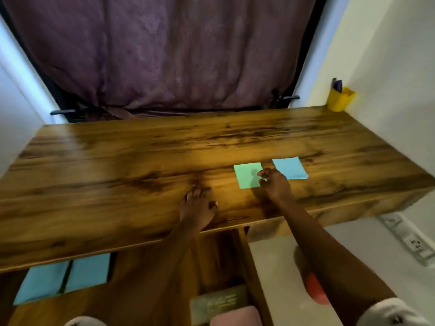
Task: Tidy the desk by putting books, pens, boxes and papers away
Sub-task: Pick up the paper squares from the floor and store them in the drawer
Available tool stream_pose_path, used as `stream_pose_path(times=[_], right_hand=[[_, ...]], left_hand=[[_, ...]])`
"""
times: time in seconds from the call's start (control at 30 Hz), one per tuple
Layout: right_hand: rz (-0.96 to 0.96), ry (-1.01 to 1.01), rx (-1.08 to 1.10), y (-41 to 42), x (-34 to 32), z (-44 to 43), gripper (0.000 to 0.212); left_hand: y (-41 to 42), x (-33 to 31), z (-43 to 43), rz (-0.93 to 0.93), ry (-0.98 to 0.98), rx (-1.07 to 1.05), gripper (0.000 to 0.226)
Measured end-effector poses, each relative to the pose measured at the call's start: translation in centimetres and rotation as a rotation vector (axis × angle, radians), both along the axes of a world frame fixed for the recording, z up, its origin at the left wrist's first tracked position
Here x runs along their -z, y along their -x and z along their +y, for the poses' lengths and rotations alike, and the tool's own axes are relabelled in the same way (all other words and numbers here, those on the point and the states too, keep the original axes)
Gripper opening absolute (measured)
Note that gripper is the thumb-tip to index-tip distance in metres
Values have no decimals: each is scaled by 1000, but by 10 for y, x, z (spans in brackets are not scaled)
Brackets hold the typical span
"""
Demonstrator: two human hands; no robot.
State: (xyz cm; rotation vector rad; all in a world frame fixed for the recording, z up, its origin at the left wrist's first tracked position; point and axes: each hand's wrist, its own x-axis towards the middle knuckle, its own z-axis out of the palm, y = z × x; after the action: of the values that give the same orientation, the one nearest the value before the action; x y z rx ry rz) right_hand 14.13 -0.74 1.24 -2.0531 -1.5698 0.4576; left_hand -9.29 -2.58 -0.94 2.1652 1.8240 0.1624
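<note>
On the wooden desk (117, 165) lie a green paper square (246, 176) and, to its right, a blue paper square (290, 167). My right hand (274, 183) is at the green paper's right edge, its curled fingers and thumb touching or pinching that edge. Near the desk's front edge my left hand (196, 205) rests flat on the bare wood and holds nothing. An open drawer (219, 250) below the desk front holds a greenish book (217, 302) and a pink item (235, 316).
A yellow pen holder (340, 98) with dark pens stands at the far right corner by the wall. Two light blue items (63, 281) lie on a shelf under the desk at the left. A purple curtain (164, 55) hangs behind. Wall sockets (412, 241) are at the right.
</note>
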Motion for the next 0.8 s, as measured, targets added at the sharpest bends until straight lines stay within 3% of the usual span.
stream_pose_path(times=[0.1,0.27,0.33,0.47,0.53,0.67,0.73,0.8], right_hand=[[-283,109,-264,-26,-7,36,53],[-310,318,-506,-44,-9,73,84],[-298,330,-513,-48,-7,83,82],[-187,273,-496,-51,-3,89,54],[-28,212,-466,-51,-6,83,39],[396,236,-484,-53,-24,67,21],[535,254,-539,-57,-35,60,21],[543,256,-590,-59,-44,55,23]], left_hand=[[-36,7,25,15,-15,-47,58],[-52,22,30,68,-116,-100,58],[-52,26,31,69,-132,-109,59],[-54,25,37,-9,-108,-156,59],[-55,19,41,-181,-43,-205,60],[-76,-11,43,-819,173,-248,65],[-90,-24,41,-995,275,-257,55],[-99,-29,39,-1161,380,-280,36]])
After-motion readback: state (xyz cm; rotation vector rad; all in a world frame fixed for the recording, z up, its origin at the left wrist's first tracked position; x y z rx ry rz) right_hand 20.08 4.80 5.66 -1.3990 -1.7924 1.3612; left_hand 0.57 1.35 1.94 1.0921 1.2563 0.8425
